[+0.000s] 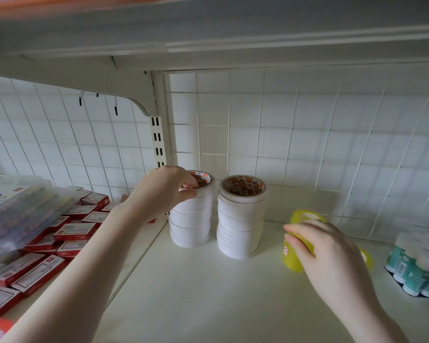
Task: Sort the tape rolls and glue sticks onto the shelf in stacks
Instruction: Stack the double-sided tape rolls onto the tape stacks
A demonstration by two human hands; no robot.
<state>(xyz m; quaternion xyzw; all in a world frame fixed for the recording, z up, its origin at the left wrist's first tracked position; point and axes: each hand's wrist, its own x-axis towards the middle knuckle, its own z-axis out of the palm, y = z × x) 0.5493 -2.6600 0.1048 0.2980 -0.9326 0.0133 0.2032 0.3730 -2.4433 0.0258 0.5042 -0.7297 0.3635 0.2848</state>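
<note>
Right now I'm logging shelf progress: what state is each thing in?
Left tape stack: upright, left hand gripping its top roll.
Right tape stack: upright, untouched.
Yellow rolls: gripped by right hand.
Glue sticks: bundled, upright.
Red boxes: piled loosely.

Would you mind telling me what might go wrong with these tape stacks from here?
1. The left hand grips the top roll of the left white stack, whose rolls sit slightly offset; a sideways tug could topple it into the right white stack close beside it.
2. The right hand holds a tilted yellow stack; set down off level, its rolls may slide apart.
</note>
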